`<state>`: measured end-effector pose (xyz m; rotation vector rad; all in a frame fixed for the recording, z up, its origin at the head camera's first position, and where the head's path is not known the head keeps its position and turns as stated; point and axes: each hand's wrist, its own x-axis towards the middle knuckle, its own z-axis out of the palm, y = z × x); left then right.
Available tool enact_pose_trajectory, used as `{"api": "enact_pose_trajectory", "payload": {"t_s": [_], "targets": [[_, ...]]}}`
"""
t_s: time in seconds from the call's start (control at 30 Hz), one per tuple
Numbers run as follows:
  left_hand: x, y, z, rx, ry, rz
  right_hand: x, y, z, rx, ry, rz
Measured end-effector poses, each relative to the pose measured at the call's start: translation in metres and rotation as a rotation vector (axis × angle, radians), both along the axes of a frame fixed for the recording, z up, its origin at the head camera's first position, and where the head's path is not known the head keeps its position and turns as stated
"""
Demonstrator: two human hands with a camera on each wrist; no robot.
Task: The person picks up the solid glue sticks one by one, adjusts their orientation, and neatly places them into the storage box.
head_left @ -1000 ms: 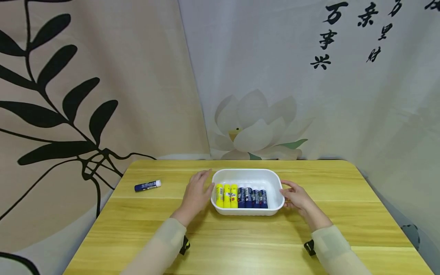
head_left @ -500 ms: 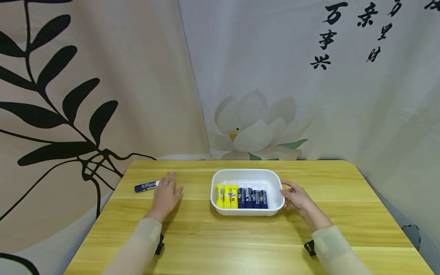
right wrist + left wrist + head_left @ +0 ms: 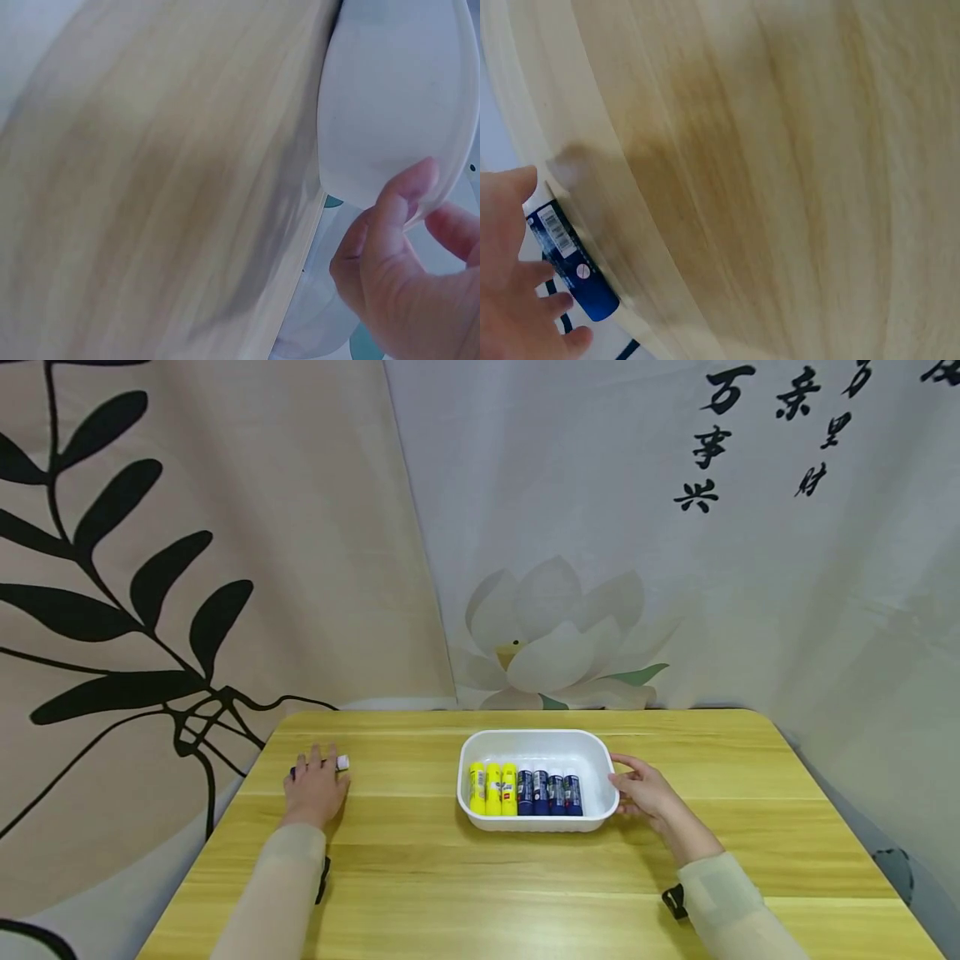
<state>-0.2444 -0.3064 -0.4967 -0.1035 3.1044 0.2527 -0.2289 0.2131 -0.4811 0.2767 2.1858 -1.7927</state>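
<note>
A blue glue stick (image 3: pixel 570 259) with a white cap (image 3: pixel 342 762) lies near the table's left edge. My left hand (image 3: pixel 315 789) is over it, fingers spread and reaching across it, thumb by the cap end. In the left wrist view the same hand (image 3: pixel 510 277) has its fingertips along the stick's side; most of the stick is hidden from the head camera. My right hand (image 3: pixel 648 793) pinches the right rim of a white plastic tray (image 3: pixel 536 823), thumb and fingers on either side of the edge. Yellow glue sticks (image 3: pixel 493 789) and several blue glue sticks (image 3: pixel 549 793) stand in a row inside.
The wooden table (image 3: pixel 487 893) has rounded far corners. Behind it hangs a cloth backdrop (image 3: pixel 337 527) with printed leaves, a lotus flower and black characters.
My left hand has left the tray's left side and moved left to the lone blue glue stick, now covering most of it. My right hand stays at the tray's rim.
</note>
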Motion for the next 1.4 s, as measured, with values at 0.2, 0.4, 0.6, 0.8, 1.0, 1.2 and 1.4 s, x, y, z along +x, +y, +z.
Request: {"api": "enact_pose_trajectory", "payload": {"t_s": [0.2, 0.4, 0.6, 0.8, 1.0, 1.2, 1.4], "targets": [[0.002, 0.000, 0.001, -0.046, -0.072, 0.002, 0.000, -0.001, 0.001, 0.003, -0.004, -0.002], [0.003, -0.005, 0.000, -0.040, -0.031, 0.001, -0.001, -0.002, 0.001, -0.002, -0.006, 0.001], [0.002, -0.008, -0.001, 0.029, -0.036, 0.012, 0.000, -0.003, 0.003, 0.002, -0.007, 0.010], [0.002, -0.005, 0.002, 0.085, 0.023, -0.002, 0.000, -0.001, 0.002, -0.004, -0.013, 0.008], [0.003, 0.011, 0.008, 0.229, 0.097, -0.035, 0.001, 0.000, 0.002, -0.006, -0.009, 0.011], [0.007, 0.039, 0.016, 0.372, 0.159, -0.080, 0.001, -0.003, 0.004, 0.012, -0.001, -0.015], [0.011, 0.069, 0.024, 0.488, 0.161, -0.091, 0.002, -0.005, 0.007, 0.022, -0.004, -0.031]]}}
